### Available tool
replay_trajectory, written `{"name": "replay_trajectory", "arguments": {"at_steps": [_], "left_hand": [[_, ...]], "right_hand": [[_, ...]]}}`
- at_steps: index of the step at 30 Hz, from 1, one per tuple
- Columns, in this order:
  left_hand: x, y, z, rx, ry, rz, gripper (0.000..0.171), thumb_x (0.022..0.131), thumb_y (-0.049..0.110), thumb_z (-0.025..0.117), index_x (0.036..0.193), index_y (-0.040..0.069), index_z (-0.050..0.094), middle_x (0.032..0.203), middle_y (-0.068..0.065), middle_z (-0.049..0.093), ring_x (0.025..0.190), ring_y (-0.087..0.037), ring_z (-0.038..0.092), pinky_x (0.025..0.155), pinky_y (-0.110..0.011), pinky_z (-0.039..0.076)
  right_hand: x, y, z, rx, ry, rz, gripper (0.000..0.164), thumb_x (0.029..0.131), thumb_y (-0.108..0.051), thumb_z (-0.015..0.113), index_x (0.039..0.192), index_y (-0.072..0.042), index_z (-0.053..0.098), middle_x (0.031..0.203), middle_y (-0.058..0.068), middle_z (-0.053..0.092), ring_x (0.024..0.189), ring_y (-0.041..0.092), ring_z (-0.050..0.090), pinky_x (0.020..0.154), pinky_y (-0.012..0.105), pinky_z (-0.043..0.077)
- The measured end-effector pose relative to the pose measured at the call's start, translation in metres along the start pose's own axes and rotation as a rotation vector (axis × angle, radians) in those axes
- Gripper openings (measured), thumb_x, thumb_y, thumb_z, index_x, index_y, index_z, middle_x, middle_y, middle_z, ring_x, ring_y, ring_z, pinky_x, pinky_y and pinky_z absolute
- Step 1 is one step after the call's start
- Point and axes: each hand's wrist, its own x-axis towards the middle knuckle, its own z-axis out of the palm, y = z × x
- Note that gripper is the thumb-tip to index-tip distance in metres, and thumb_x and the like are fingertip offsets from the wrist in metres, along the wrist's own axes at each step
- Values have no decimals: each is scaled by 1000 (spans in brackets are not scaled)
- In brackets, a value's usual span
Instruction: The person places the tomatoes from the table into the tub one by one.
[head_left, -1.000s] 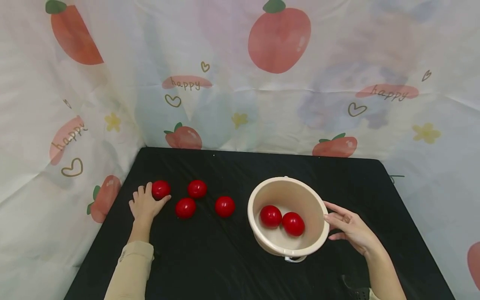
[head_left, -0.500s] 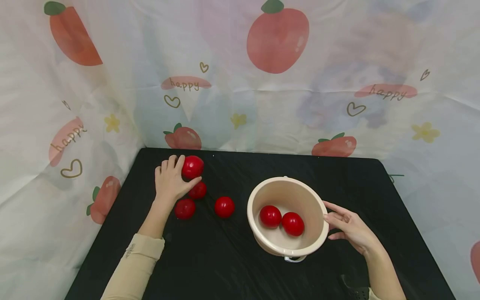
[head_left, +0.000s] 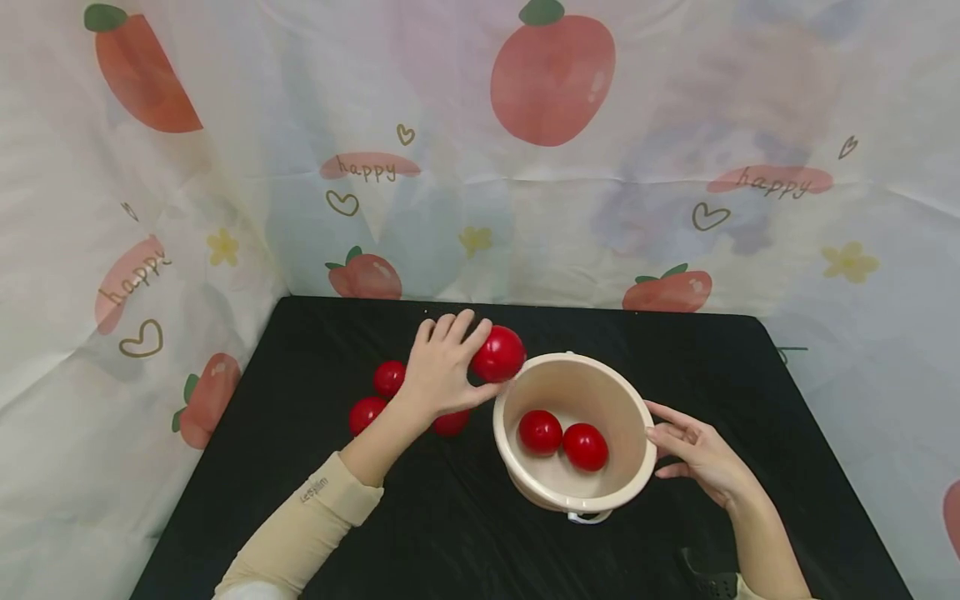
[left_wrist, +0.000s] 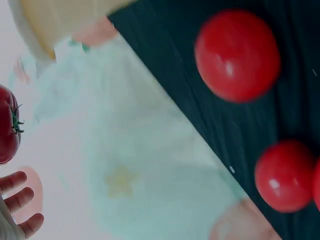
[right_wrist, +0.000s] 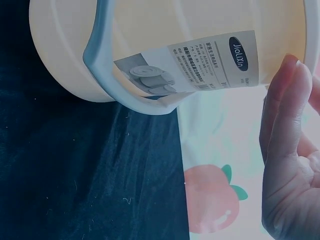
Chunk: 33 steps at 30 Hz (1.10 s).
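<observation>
Holding a red tomato [head_left: 499,354] between thumb and fingers of the left hand [head_left: 444,371], near the beige bucket [head_left: 603,393]. Pinching the bucket's rim with the right hand [head_left: 701,458].

With the left hand [head_left: 442,367], has carried the red tomato [head_left: 498,354] from the middle left of the frame, via left of centre half a second ago, to just beside the upper-left rim of the bucket [head_left: 500,417]. Shows the red tomato larger in the frame than one second earlier. Has swung the beige sleeve [head_left: 315,517] from a steep line at lower left to a diagonal toward centre, turning its lettering into clearer view. Now hides parts of the left tomato [head_left: 364,412], far tomato [head_left: 387,377] and bucket-side tomato [head_left: 452,424], each fully exposed one second earlier.
</observation>
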Motion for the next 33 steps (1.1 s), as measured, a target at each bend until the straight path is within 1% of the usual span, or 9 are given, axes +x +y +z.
{"name": "replay_trajectory", "arguments": {"at_steps": [2, 4, 7, 9, 12, 18, 20, 26, 33], "left_hand": [[3, 13, 3, 8, -3, 61, 70, 67, 61, 59, 123, 20, 50, 123, -6, 49, 107, -23, 45, 88, -42, 38], [5, 25, 7, 26, -25, 117, 69, 68, 62, 58, 123, 22, 50, 123, -5, 49, 107, -22, 45, 88, -41, 38], [7, 43, 12, 50, -99, 198, 69, 68, 64, 56, 125, 25, 48, 124, -2, 48, 109, -20, 44, 90, -40, 38], [9, 54, 14, 54, -159, 255, 71, 68, 64, 56, 127, 26, 45, 125, 0, 46, 110, -18, 43, 92, -39, 37], [11, 68, 21, 49, -227, 342, 72, 69, 64, 57, 128, 27, 43, 124, 2, 44, 111, -16, 41, 92, -38, 36], [14, 89, 39, 74, -277, 498, 71, 69, 68, 53, 128, 30, 43, 123, 6, 44, 110, -13, 40, 91, -37, 33], [16, 96, 43, 95, -305, 548, 71, 70, 69, 51, 129, 31, 42, 124, 6, 44, 110, -14, 40, 90, -36, 33], [18, 114, 55, 207, -412, 689, 72, 71, 71, 48, 132, 35, 37, 129, 8, 41, 115, -13, 39, 93, -36, 33], [21, 130, 58, 345, -552, 801, 76, 72, 71, 47, 138, 40, 25, 138, 10, 32, 123, -12, 31, 98, -36, 29]], "right_hand": [[0, 0, 0, 1, 0, 2, 60, 92, -13, 54, 139, 8, 24, 90, -5, 67, 75, 15, 64, 59, 32, 54], [0, 0, 0, 3, -1, 4, 60, 92, -14, 55, 139, 8, 24, 90, -5, 67, 76, 15, 64, 59, 32, 54], [0, -1, 1, 9, -2, 6, 59, 92, -13, 54, 139, 8, 25, 90, -6, 66, 76, 15, 64, 59, 32, 54], [0, -1, 1, 12, -4, 7, 59, 92, -13, 54, 139, 7, 26, 90, -6, 66, 76, 15, 64, 59, 32, 54], [0, -1, 1, 12, -5, 7, 59, 92, -13, 54, 139, 7, 25, 90, -6, 66, 76, 15, 64, 59, 32, 54], [1, -1, 0, 14, -14, 5, 60, 92, -14, 54, 140, 8, 23, 91, -6, 66, 76, 15, 64, 59, 32, 54], [1, -1, 0, 18, -12, 6, 59, 92, -13, 54, 139, 7, 24, 90, -6, 66, 76, 14, 64, 59, 32, 54], [1, 0, 1, 14, -12, 6, 59, 92, -14, 54, 140, 7, 24, 91, -7, 66, 76, 14, 64, 59, 32, 54], [1, -1, 1, -2, -5, 6, 57, 92, -16, 54, 139, 4, 27, 91, -8, 66, 76, 14, 64, 60, 32, 54]]}}
